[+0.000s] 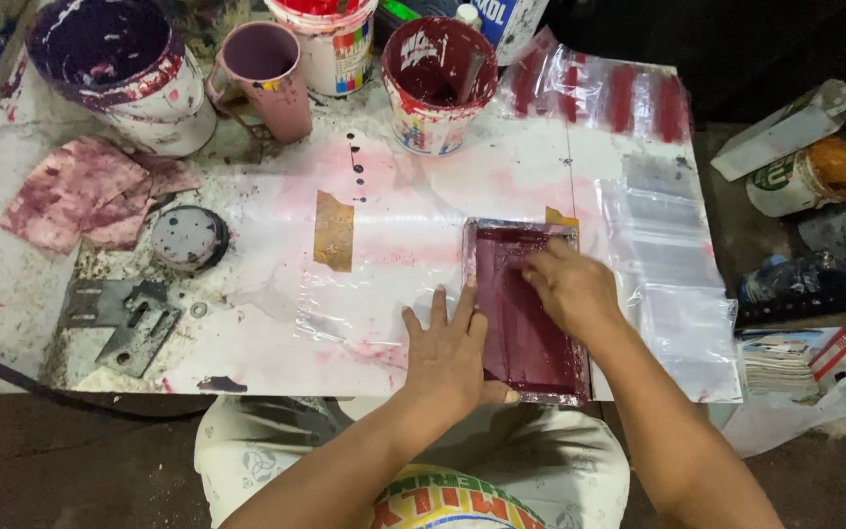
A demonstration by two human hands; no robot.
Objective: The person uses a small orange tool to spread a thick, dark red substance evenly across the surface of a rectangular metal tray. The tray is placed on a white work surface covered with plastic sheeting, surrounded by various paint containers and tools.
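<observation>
A small rectangular screen frame (526, 338), coated in dark maroon ink, lies flat on the stained white table (247, 333) near its front edge. My left hand (447, 348) rests flat, fingers spread, on the frame's left border and the clear plastic sheet (345, 313) beside it. My right hand (570, 286) presses down on the upper part of the frame with fingers curled; whether it holds anything beneath them is hidden.
Paint buckets stand along the back: a purple one (119, 69), a pink mug (266, 73), a red-filled tub (330, 39), a maroon pot (438, 83). A stained rag (85, 191), a lid (188, 237) and a metal bracket (124, 318) lie left. Clear bags (663, 255) lie right, bottles (805, 176) beyond.
</observation>
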